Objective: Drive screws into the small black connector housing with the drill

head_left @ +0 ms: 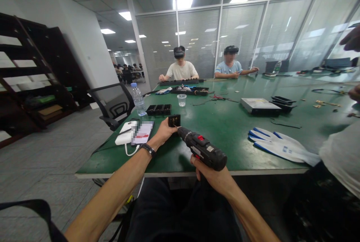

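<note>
My right hand (206,170) is wrapped round the grip of a black cordless drill (204,148) with red switches. The drill points away and to the left, its bit end at a small black box-like part (174,121). My left hand (164,131) grips that part from its left side and holds it up at the table. Coppery or gold-coloured details show on the part's face; they are too small to make out. Whether the bit touches the part or a screw in it, I cannot tell. A watch is on my left wrist.
On the green table (225,122) are a water bottle (138,99), a black compartment tray (159,110), a plastic cup (182,100), a phone (142,132), a white power bank (126,133), white-blue gloves (281,146) and a disc drive (260,105). Two people sit opposite; another is close right.
</note>
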The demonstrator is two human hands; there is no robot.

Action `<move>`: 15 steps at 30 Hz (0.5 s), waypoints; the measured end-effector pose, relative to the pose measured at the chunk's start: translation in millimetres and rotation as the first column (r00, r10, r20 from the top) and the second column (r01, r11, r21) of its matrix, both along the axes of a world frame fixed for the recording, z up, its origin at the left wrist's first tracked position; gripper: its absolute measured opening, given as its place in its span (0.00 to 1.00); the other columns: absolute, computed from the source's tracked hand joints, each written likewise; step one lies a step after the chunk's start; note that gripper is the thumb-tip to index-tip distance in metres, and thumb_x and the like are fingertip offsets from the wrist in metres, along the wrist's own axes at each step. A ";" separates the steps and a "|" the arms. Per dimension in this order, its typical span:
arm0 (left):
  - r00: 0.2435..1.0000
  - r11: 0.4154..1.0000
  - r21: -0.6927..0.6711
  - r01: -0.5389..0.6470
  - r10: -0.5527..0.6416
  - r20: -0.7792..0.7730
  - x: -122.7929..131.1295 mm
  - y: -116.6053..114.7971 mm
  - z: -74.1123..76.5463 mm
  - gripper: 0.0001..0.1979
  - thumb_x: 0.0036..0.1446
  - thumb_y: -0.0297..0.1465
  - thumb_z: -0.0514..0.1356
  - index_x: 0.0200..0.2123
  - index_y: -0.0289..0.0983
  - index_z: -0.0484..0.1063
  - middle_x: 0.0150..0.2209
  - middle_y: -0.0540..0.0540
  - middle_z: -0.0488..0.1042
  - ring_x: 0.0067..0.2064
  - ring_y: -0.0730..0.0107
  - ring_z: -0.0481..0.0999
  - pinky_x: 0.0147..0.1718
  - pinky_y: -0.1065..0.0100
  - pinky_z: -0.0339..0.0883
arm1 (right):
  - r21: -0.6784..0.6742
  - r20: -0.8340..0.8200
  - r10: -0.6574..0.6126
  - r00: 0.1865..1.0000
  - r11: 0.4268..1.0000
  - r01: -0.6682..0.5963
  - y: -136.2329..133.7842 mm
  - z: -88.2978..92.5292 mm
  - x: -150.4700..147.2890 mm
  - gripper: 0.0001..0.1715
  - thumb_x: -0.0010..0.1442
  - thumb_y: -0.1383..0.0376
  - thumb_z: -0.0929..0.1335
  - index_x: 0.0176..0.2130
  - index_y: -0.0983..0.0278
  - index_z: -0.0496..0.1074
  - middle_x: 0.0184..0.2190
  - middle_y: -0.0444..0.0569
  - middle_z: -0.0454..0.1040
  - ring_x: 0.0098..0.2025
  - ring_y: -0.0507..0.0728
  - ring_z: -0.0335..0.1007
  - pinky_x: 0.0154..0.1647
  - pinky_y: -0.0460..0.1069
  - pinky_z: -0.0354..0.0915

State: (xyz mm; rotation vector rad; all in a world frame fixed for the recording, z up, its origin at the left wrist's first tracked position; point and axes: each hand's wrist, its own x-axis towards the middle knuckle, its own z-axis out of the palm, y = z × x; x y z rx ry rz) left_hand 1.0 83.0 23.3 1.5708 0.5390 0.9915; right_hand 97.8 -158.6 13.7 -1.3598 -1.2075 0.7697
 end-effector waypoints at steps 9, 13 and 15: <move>1.000 1.000 0.004 0.014 -0.014 0.002 0.4 5.9 -4.0 0.26 0.36 0.31 0.77 0.39 0.33 0.73 0.36 0.47 0.76 0.36 0.69 0.72 0.41 0.67 0.67 | 0.008 0.001 -0.010 1.000 1.000 0.010 3.0 -3.7 0.0 0.14 0.67 0.58 0.68 0.32 0.63 0.71 0.18 0.40 0.69 0.22 0.52 0.66 0.28 0.48 0.64; 1.000 1.000 -0.003 0.016 -0.016 0.005 0.0 5.2 -4.3 0.26 0.36 0.31 0.77 0.40 0.34 0.73 0.36 0.47 0.76 0.37 0.69 0.73 0.41 0.66 0.68 | 0.017 -0.012 -0.005 1.000 1.000 0.005 3.2 -3.7 0.1 0.11 0.66 0.58 0.68 0.34 0.63 0.70 0.19 0.39 0.69 0.22 0.51 0.66 0.28 0.47 0.64; 1.000 1.000 -0.005 0.012 -0.012 0.008 0.0 4.7 -4.1 0.26 0.36 0.31 0.77 0.40 0.34 0.73 0.36 0.47 0.77 0.37 0.69 0.73 0.42 0.66 0.68 | 0.013 -0.016 -0.007 1.000 1.000 0.007 2.8 -3.0 0.2 0.11 0.66 0.59 0.68 0.33 0.63 0.70 0.19 0.39 0.69 0.21 0.51 0.66 0.28 0.47 0.64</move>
